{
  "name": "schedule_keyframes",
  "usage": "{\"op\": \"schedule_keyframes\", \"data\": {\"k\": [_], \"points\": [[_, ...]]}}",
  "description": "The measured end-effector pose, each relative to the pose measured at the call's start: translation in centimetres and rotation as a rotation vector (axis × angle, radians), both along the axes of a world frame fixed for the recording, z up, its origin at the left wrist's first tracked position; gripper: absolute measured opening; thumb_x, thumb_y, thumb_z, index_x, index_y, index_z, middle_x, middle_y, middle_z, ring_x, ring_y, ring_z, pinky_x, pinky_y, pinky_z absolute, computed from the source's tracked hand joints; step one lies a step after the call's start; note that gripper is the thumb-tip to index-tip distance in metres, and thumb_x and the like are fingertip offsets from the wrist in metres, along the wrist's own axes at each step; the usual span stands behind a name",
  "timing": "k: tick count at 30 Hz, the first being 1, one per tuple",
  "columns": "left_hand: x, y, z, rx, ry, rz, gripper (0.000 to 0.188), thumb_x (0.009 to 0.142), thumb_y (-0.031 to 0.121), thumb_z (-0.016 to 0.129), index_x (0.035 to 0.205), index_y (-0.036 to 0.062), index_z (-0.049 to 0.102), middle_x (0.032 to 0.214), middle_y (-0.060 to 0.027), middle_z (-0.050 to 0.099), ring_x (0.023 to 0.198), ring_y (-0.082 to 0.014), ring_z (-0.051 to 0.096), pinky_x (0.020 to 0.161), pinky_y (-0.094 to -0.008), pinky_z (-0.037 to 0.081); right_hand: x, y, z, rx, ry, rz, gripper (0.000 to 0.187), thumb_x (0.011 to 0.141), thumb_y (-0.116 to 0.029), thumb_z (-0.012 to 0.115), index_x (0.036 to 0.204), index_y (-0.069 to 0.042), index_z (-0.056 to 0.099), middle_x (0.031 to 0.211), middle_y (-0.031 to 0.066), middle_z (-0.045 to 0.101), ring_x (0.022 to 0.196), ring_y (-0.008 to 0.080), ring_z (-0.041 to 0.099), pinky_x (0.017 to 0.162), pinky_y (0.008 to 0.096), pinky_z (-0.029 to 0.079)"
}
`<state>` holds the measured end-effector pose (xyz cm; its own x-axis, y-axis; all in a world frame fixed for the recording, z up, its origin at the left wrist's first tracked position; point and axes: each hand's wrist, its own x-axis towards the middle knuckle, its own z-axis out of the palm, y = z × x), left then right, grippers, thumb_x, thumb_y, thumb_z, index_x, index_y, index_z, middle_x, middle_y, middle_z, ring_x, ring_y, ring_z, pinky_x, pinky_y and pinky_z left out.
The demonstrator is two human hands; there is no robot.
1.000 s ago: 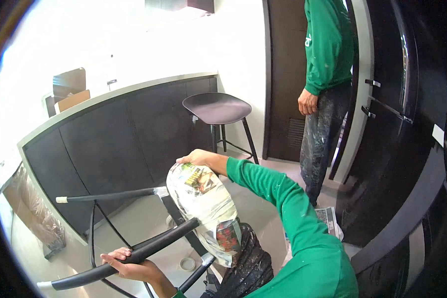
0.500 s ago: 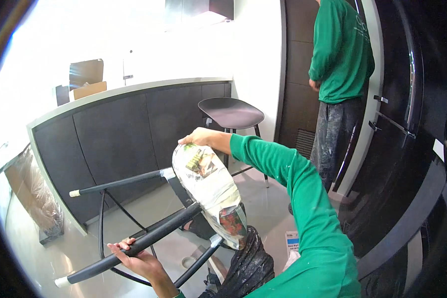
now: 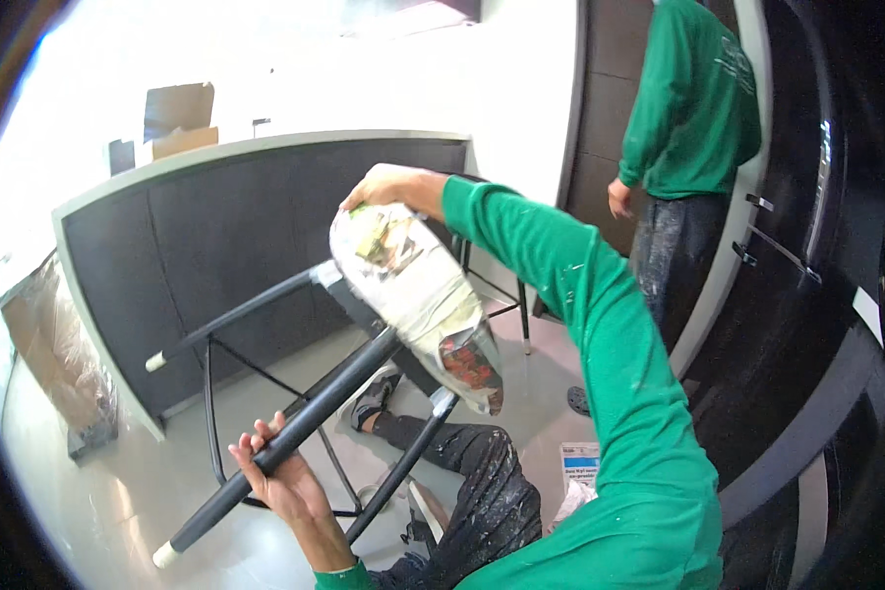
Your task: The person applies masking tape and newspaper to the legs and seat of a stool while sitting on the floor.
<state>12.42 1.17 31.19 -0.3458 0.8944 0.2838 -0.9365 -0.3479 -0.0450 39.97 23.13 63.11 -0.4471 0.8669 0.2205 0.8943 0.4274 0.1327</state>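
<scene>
Bright green long-sleeved top with small white paint flecks along the right sleeve. Dark trousers thickly spattered with white paint. Grey-and-white sneaker on one foot. Bare left hand (image 3: pixel 283 484) and bare right hand (image 3: pixel 385 184), no gloves.

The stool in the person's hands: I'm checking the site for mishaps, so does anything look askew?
Yes: the stool is tipped sideways, legs pointing left, its seat wrapped in taped paper. The left hand grips one leg; the right hand steadies the seat.
</scene>
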Motion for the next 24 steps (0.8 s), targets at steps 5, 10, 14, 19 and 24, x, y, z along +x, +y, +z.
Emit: {"op": "schedule_keyframes", "data": {"k": [5,10,14,19,24], "points": [[-0.7,0.1,-1.3,0.102,0.015,0.013,0.03,0.106,0.033,0.053,0.103,0.0055,0.065,0.091,-0.0067,0.068,0.115,-0.0248,0.063,0.123,-0.0583,0.024,-2.3,-0.5,0.1,-0.079,0.075,0.11,0.04,0.09,-0.04,0.072,0.116,-0.01,0.075,0.11,0.0109,0.076,0.102,0.0228,0.07,0.094,0.0349,0.052],[-0.2,0.5,-1.4,0.176,-0.019,-0.03,0.034,0.106,0.034,0.051,0.103,0.0035,0.067,0.092,-0.0083,0.069,0.119,-0.0271,0.062,0.123,-0.0587,0.025,-2.0,-0.2,1.6,-0.312,0.269,0.207,0.04,0.096,-0.034,0.064,0.118,-0.001,0.072,0.109,0.0167,0.074,0.104,0.0238,0.068,0.095,0.0366,0.052],[-0.9,1.0,-2.8,0.2,-0.001,-0.02,0.037,0.106,0.035,0.051,0.103,0.0014,0.064,0.092,-0.0101,0.069,0.121,-0.0276,0.061,0.122,-0.0592,0.027,-2.1,1.1,0.7,-0.534,0.474,0.171,0.043,0.099,-0.031,0.059,0.123,0.003,0.067,0.113,0.0211,0.071,0.108,0.0252,0.067,0.096,0.0379,0.052],[-2.8,0.8,-3.3,0.213,0.016,0.011,0.038,0.106,0.036,0.052,0.102,-0.0008,0.062,0.092,-0.0105,0.068,0.121,-0.0285,0.061,0.12,-0.059,0.031,-3.0,-8.6,-0.6,0.029,0.065,0.65,0.028,0.092,-0.01,0.067,0.118,0.0,0.068,0.117,0.0163,0.069,0.107,0.0221,0.066,0.097,0.0329,0.05],[-4.8,1.3,-4.3,0.251,0.003,0.072,0.039,0.105,0.036,0.054,0.101,-0.0024,0.061,0.095,-0.0127,0.071,0.124,-0.0292,0.06,0.12,-0.0597,0.032,-5.0,-8.0,-0.4,-0.224,0.436,0.817,0.031,0.095,-0.022,0.066,0.116,0.0,0.069,0.104,0.0107,0.073,0.095,0.0183,0.068,0.085,0.0321,0.054]]}}
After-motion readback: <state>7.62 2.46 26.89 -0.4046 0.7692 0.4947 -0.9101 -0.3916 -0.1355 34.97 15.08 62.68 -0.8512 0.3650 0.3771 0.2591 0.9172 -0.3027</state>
